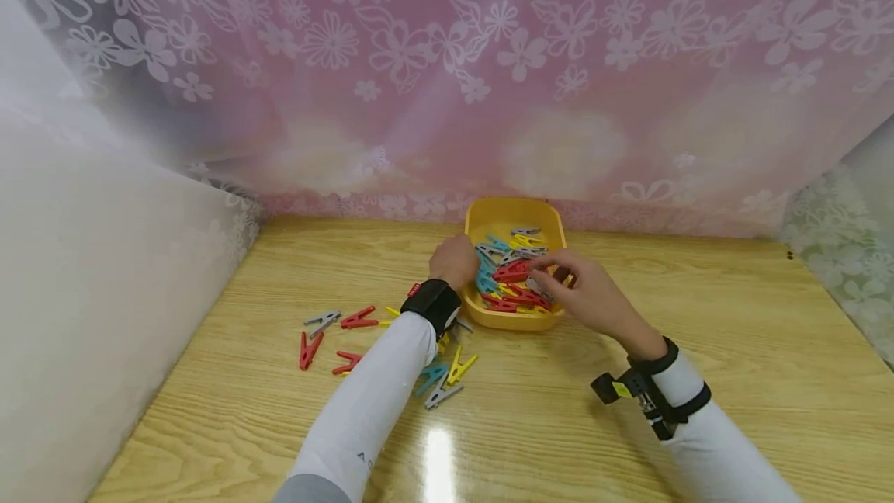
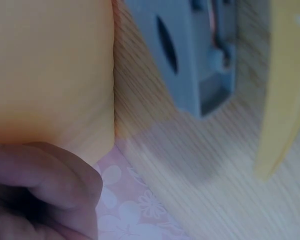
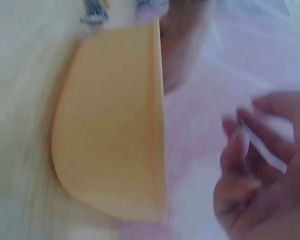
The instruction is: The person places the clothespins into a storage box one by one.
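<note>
A yellow plastic basket [image 1: 513, 320] stands on the table, filled with red, blue, yellow and grey clothespins. My left hand [image 1: 455, 261] is at its left rim, fingers hidden in the head view. In the left wrist view the left hand [image 2: 45, 192] has curled fingers beside the basket wall [image 2: 50, 65]; whether they hold anything is hidden. Above the basket's right side is my right hand [image 1: 583, 289], its fingertips near a red clothespin [image 1: 512, 271]. The right wrist view shows the right hand [image 3: 270, 175] blurred, with bent, parted fingers and no clothespin clearly between them.
Loose clothespins lie left of the basket, among them a red one [image 1: 310, 350], a yellow one [image 1: 461, 367] and a grey one [image 1: 442, 392]. A pink flowered curtain [image 1: 419, 123] hangs behind the table [image 1: 698, 317]. My left forearm covers part of the loose group.
</note>
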The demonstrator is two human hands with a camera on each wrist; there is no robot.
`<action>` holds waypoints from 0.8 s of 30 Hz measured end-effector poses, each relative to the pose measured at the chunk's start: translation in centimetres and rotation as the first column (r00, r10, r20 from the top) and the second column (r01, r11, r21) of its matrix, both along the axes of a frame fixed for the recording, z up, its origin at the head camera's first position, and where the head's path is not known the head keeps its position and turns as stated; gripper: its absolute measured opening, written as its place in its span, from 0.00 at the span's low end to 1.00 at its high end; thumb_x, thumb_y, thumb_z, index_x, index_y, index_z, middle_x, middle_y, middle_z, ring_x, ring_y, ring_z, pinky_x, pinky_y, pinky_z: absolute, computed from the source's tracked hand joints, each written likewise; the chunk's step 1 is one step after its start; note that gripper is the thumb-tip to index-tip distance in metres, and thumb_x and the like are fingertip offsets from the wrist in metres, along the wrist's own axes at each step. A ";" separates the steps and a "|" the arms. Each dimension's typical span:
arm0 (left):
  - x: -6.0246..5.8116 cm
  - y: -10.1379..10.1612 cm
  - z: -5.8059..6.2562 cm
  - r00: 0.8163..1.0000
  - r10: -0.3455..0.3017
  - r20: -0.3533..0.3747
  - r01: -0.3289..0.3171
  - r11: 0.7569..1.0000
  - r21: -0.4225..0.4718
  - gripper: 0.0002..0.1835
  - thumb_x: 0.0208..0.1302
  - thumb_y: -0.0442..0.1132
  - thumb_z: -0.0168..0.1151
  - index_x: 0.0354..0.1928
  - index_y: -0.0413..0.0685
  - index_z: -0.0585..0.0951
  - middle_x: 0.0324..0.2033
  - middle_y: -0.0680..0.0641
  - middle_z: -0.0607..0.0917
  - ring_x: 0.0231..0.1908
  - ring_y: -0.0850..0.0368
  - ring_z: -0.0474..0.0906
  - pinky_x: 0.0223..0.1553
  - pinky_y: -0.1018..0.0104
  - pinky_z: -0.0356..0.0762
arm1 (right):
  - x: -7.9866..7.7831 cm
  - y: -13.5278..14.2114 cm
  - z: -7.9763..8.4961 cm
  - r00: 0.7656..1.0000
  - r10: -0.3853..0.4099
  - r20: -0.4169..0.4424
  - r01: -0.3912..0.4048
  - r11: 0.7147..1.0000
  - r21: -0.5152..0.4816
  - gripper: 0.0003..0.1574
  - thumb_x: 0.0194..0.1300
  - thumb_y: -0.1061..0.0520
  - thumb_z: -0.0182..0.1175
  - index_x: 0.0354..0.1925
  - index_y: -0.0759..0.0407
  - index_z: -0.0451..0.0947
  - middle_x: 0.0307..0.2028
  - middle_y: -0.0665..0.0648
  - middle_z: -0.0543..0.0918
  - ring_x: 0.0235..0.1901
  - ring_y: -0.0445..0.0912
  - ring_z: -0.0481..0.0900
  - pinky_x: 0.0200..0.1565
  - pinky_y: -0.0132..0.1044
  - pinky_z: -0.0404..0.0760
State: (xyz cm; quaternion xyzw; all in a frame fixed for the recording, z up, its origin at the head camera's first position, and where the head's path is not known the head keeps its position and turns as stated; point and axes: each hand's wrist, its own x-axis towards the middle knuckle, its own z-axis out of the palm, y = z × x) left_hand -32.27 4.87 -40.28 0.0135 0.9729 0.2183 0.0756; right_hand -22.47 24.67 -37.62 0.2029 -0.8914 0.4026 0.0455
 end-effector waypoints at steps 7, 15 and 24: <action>0.0 -0.1 -0.1 1.000 -0.005 -0.013 0.005 1.000 -0.002 0.10 0.67 0.38 0.55 0.42 0.40 0.81 0.33 0.45 0.82 0.31 0.52 0.79 0.32 0.60 0.79 | -3.3 2.1 -0.4 0.957 -0.277 0.086 0.277 0.961 0.016 0.26 0.73 0.45 0.49 0.55 0.64 0.74 0.47 0.63 0.77 0.40 0.55 0.74 0.36 0.44 0.75; 0.1 -0.1 -0.1 1.000 -0.005 -0.017 0.005 1.000 -0.007 0.10 0.68 0.38 0.55 0.43 0.40 0.81 0.32 0.46 0.81 0.29 0.53 0.78 0.30 0.61 0.79 | -5.5 2.9 -1.9 0.913 -0.370 0.175 0.371 0.928 0.026 0.27 0.73 0.48 0.49 0.56 0.69 0.69 0.47 0.67 0.73 0.43 0.56 0.72 0.40 0.44 0.73; 0.2 -0.2 0.3 1.000 -0.006 0.011 0.006 1.000 0.007 0.09 0.68 0.38 0.55 0.41 0.41 0.81 0.32 0.45 0.81 0.29 0.53 0.78 0.28 0.61 0.78 | -6.9 2.3 -3.2 0.878 -0.351 0.326 0.335 0.936 0.107 0.23 0.76 0.49 0.42 0.50 0.70 0.61 0.35 0.64 0.69 0.26 0.49 0.72 0.25 0.36 0.75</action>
